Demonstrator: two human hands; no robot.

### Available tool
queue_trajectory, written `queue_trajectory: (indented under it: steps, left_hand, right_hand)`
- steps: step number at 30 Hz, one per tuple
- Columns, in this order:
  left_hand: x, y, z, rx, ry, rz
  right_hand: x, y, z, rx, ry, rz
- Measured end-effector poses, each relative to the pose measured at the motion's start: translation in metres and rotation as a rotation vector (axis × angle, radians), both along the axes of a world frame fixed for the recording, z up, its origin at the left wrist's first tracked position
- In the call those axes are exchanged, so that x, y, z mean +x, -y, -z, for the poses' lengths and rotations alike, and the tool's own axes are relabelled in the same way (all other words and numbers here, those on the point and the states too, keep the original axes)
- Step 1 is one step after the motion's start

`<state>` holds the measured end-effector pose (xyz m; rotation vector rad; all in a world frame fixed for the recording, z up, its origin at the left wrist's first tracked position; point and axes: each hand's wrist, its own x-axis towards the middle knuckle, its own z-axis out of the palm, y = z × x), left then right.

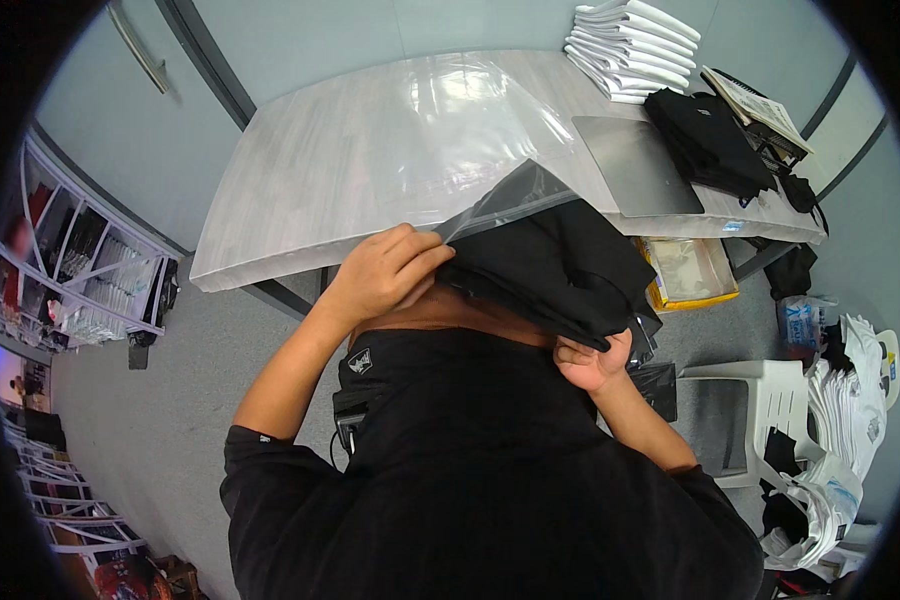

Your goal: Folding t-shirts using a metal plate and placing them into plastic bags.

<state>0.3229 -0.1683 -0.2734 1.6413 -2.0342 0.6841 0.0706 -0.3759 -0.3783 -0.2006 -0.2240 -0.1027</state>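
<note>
A folded black garment [532,262] lies in a clear plastic bag with a zip strip, held tilted just off the table's front edge. My left hand [394,274] pinches the upper left corner of the clear plastic bag [521,191] beside the strip. My right hand [594,360] grips the lower right corner of the bagged garment from below; part of its fingers is hidden behind it. More clear plastic [465,112], flat and shiny, lies on the pale wood-look table [300,157] beyond my hands.
A stack of folded white garments [634,49], a grey laptop [634,165], and folded black garments [705,139] occupy the table's right side. Below stands a yellow-edged box [690,274]. A white plastic chair [776,382] is at right; racks [82,255] stand at left.
</note>
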Motion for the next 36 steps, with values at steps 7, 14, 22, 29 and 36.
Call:
queue_trajectory:
  steps: [7, 14, 22, 29, 36]
  left_hand:
    - [-0.028, 0.013, -0.019, 0.051, -0.188, 0.077]
    - [-0.016, 0.049, -0.039, 0.402, -0.447, -0.130]
    - [-0.077, 0.057, -0.033, 0.490, -0.358, 0.147]
    - [-0.093, 0.034, -0.006, -0.762, -1.092, -0.281]
    - [-0.101, 0.015, 0.011, -0.181, -2.466, 0.693]
  right_hand:
    - [0.008, -0.004, -0.003, -0.006, -0.159, 0.067]
    - [0.019, -0.011, -0.009, -0.029, -0.032, 0.003]
    - [0.028, -0.019, -0.020, -0.015, -0.082, 0.166]
    - [0.014, -0.007, -0.016, 0.015, 0.044, 0.054]
    - [0.005, -0.018, -0.012, -0.018, 0.061, 0.061]
